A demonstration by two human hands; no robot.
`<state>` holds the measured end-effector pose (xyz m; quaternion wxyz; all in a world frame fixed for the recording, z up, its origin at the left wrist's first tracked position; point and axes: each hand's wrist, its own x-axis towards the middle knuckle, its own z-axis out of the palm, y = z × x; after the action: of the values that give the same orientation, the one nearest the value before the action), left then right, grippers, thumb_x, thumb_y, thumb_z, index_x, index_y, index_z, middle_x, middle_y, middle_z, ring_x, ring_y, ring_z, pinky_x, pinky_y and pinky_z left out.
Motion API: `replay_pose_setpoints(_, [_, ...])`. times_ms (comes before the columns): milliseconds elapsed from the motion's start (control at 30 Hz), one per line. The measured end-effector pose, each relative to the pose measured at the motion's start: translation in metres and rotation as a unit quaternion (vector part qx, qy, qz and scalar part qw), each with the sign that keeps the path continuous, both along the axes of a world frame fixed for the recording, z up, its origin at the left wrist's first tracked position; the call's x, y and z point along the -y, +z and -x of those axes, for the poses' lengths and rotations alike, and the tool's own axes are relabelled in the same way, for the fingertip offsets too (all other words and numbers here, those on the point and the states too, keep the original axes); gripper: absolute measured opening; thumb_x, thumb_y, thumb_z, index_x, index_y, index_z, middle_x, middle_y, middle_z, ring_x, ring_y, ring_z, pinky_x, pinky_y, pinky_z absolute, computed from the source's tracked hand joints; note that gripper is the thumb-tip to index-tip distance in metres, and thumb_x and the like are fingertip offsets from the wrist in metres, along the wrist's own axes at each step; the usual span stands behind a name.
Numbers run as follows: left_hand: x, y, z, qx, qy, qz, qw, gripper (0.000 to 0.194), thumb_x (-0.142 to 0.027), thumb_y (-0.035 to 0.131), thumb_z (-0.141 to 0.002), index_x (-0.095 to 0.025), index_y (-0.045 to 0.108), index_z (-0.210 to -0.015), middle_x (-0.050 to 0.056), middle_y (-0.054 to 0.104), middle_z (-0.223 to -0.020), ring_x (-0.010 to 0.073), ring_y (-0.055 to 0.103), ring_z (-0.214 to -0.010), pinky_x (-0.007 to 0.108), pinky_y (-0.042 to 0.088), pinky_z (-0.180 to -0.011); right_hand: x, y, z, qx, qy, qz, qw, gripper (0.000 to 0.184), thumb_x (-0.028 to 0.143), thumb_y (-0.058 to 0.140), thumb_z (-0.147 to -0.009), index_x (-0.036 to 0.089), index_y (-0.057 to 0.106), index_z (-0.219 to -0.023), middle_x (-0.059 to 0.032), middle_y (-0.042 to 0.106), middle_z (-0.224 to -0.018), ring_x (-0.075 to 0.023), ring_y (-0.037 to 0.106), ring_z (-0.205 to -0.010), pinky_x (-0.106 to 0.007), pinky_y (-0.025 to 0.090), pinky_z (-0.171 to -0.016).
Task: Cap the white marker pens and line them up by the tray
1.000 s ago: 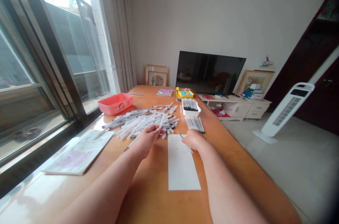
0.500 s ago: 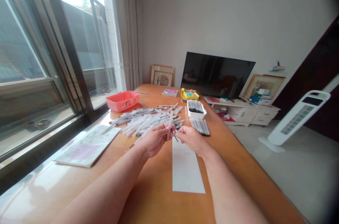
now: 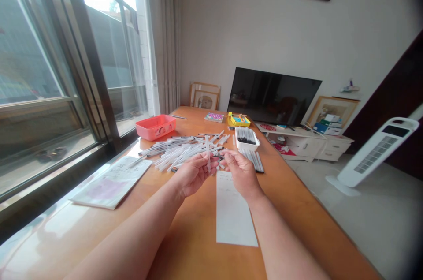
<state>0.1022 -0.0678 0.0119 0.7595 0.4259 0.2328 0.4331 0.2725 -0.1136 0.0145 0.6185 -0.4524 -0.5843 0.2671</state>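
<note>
The left hand (image 3: 194, 176) sits just in front of a loose heap of white pens (image 3: 178, 152), its fingers (image 3: 202, 167) curled closed around a white pen (image 3: 208, 152) that stands nearly upright. The right hand (image 3: 240, 170) is close beside it, fingers (image 3: 228, 154) pinched on a thin dark-tipped piece (image 3: 218, 155), too small to tell whether it is a whole pen or a part of one. Most pens lie crossed in the heap at the middle of the tabletop (image 3: 198, 244), so the bulk remain unordered. A smaller number are in order: a white tub (image 3: 247, 147) at upper centre holds pens packed side by side, and a neat row of pens (image 3: 254, 161) lies just below it to the right. A long strip of white paper (image 3: 234, 214) lies flat below the hands, with faint writing at its far end. A notebook (image 3: 112, 183) lies to the left near the window-side edge, and a pink plastic tray (image 3: 155, 127) sits farther up. The right edge of the tabletop runs close past the row of pens, leaving little room there, while bare wood lies open on both sides of the paper strip, between the forearms.
</note>
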Motion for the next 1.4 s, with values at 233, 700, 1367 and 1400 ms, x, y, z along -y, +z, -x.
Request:
replay_pose_setpoints(233, [0.006,-0.006,-0.005,-0.182,0.044,-0.171,0.967,0.03,-0.048,0.072,-0.085,-0.019,0.066,-0.089,0.004,0.068,-0.088,0.0183,0.06,-0.084,0.033,0.044,-0.086,-0.001,0.013,-0.027,-0.141,-0.19,-0.078,0.968,0.04,0.058,0.056,-0.097,0.019,0.064,-0.1,-0.0092,0.076,-0.099,-0.0196,0.074,-0.081,-0.029,0.054,-0.064])
replay_pose_setpoints(700, [0.0,-0.015,-0.007,-0.306,0.096,-0.283,0.904,0.027,-0.047,0.062,-0.088,-0.021,0.064,-0.082,0.0,0.061,-0.076,0.0163,0.05,-0.072,0.029,0.04,-0.071,0.001,0.017,-0.032,-0.116,-0.199,-0.073,0.97,0.043,0.061,0.053,-0.097,0.019,0.064,-0.1,-0.0072,0.074,-0.089,-0.0178,0.071,-0.075,-0.029,0.056,-0.066])
replay_pose_setpoints(1367, [-0.001,-0.013,-0.003,-0.32,0.08,-0.311,0.891,0.019,-0.038,0.059,-0.088,-0.021,0.066,-0.083,0.002,0.066,-0.079,0.018,0.055,-0.075,0.03,0.043,-0.073,-0.001,0.007,-0.024,-0.026,-0.114,0.022,0.993,0.054,0.069,0.053,-0.093,0.018,0.071,-0.096,-0.0088,0.076,-0.088,-0.0202,0.069,-0.073,-0.027,0.049,-0.057])
replay_pose_setpoints(1400, [-0.003,-0.015,-0.002,-0.313,0.081,-0.303,0.897,0.018,-0.037,0.06,-0.087,-0.021,0.066,-0.085,0.002,0.066,-0.08,0.0183,0.056,-0.076,0.03,0.043,-0.074,-0.002,0.006,-0.024,-0.031,-0.111,0.028,0.993,0.055,0.07,0.052,-0.093,0.018,0.072,-0.099,-0.0093,0.076,-0.09,-0.0204,0.07,-0.073,-0.027,0.049,-0.057])
